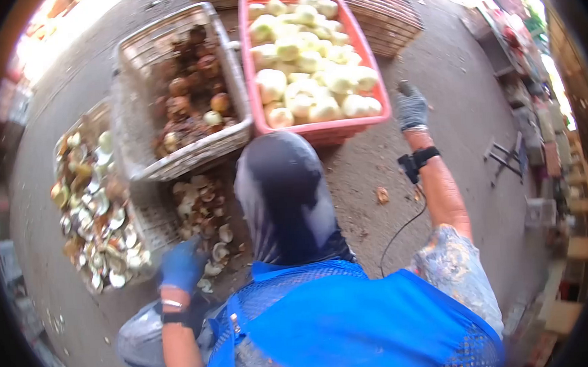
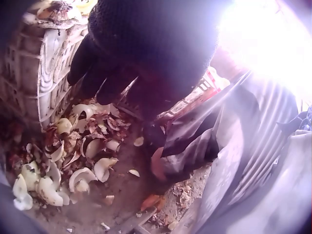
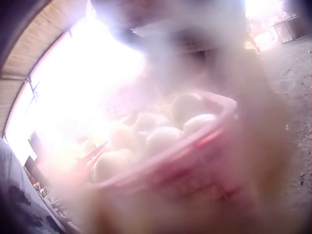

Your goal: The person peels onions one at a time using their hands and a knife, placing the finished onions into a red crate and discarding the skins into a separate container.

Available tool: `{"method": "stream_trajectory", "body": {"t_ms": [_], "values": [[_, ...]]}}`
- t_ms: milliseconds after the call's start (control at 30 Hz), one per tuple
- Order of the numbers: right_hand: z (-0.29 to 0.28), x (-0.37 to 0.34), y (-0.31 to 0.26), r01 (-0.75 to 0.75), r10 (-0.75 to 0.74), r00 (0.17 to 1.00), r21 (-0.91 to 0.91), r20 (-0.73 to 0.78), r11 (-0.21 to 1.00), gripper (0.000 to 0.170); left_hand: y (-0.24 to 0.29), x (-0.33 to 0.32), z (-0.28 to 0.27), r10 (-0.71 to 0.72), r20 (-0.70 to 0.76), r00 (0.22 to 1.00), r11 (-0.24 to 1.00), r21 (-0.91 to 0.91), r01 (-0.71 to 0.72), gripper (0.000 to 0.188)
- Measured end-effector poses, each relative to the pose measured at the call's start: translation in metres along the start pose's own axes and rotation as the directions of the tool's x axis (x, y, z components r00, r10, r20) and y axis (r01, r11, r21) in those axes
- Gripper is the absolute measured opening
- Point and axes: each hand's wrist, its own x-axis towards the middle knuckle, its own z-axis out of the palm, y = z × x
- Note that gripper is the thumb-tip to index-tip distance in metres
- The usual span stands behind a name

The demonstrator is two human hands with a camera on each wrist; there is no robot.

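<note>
My left hand [image 1: 182, 266], in a blue glove, hangs over a heap of onion skins and peelings [image 1: 202, 205] on the ground. In the left wrist view its fingers [image 2: 109, 87] point loosely down above the peelings, with gaps between them and nothing visible in their grip. To the right of a pink crate [image 1: 384, 109] full of peeled onions [image 1: 307, 60], my right hand [image 1: 412, 109] reaches forward in a grey glove with dark fingertips. Glare and blur veil that hand in the right wrist view; I cannot tell whether it holds anything.
A dirty white crate [image 1: 196, 152] with unpeeled onions [image 1: 180, 106] stands left of the pink one. Further left, another crate [image 1: 146, 214] is heaped with onion scraps [image 1: 103, 213]. My knee [image 1: 284, 190] is close before the pink crate. Stacked crates [image 1: 378, 19] stand behind.
</note>
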Motion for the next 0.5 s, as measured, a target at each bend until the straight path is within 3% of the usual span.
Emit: {"method": "stream_trajectory", "body": {"t_ms": [33, 67, 100, 133, 167, 200, 233, 300, 367, 400, 433, 467, 500], "values": [[-0.001, 0.013, -0.013, -0.038, 0.037, 0.994, 0.007, 0.099, 0.999, 0.043, -0.010, -0.007, 0.003, 0.045, -0.037, 0.998, 0.999, 0.022, -0.044, 0.046], [0.003, 0.025, -0.023, -0.113, 0.092, 0.973, 0.092, 0.212, 0.989, 0.050, 0.005, -0.004, -0.009, -0.040, 0.076, 0.996, 0.996, 0.088, 0.033, 0.041], [0.020, 0.035, -0.022, -0.066, -0.009, 0.969, 0.296, 0.245, 0.953, 0.057, -0.006, -0.005, 0.001, 0.011, 0.059, 0.998, 0.996, 0.090, -0.016, 0.037], [0.039, 0.047, -0.014, 0.075, -0.151, 0.962, 0.312, 0.228, 0.947, 0.061, -0.008, -0.013, 0.003, 0.080, -0.103, 0.991, 0.996, -0.040, -0.084, 0.037], [0.050, 0.046, -0.020, -0.099, -0.110, 0.909, 0.464, 0.402, 0.880, 0.066, -0.007, -0.013, -0.003, 0.016, 0.005, 1.000, 0.999, 0.032, -0.016, 0.037], [0.050, 0.040, -0.035, -0.060, -0.021, 0.915, 0.186, 0.403, 0.981, 0.066, -0.004, -0.017, -0.010, -0.008, -0.010, 1.000, 1.000, -0.006, 0.008, 0.038], [0.052, 0.041, -0.034, 0.037, -0.050, 0.931, 0.041, 0.362, 0.998, 0.063, 0.000, -0.020, -0.019, -0.013, -0.027, 1.000, 0.999, -0.046, 0.012, 0.040], [0.055, 0.042, -0.019, 0.050, -0.081, 0.958, 0.121, 0.274, 0.991, 0.059, 0.006, -0.024, -0.044, -0.106, 0.000, 0.994, 0.990, -0.091, 0.105, 0.041], [0.054, 0.030, -0.013, 0.128, -0.127, 0.947, 0.017, 0.295, 0.992, 0.051, 0.000, -0.031, -0.067, -0.150, 0.047, 0.988, 0.979, -0.133, 0.155, 0.042], [0.052, 0.029, 0.000, 0.139, -0.140, 0.942, 0.024, 0.305, 0.990, 0.051, -0.008, -0.037, -0.077, -0.236, -0.030, 0.971, 0.923, -0.320, 0.214, 0.043], [0.051, 0.032, 0.019, 0.034, -0.110, 0.941, 0.236, 0.319, 0.971, 0.046, -0.020, -0.040, -0.085, -0.326, -0.088, 0.941, 0.834, -0.495, 0.242, 0.044], [0.053, 0.034, 0.029, -0.081, -0.079, 0.938, 0.435, 0.338, 0.897, 0.041, -0.038, -0.037, -0.091, -0.368, -0.201, 0.908, 0.873, -0.412, 0.262, 0.044], [0.051, 0.033, 0.031, -0.088, -0.075, 0.936, 0.437, 0.343, 0.895, 0.041, -0.058, -0.034, -0.100, -0.387, -0.314, 0.867, 0.903, -0.320, 0.287, 0.044]]}}
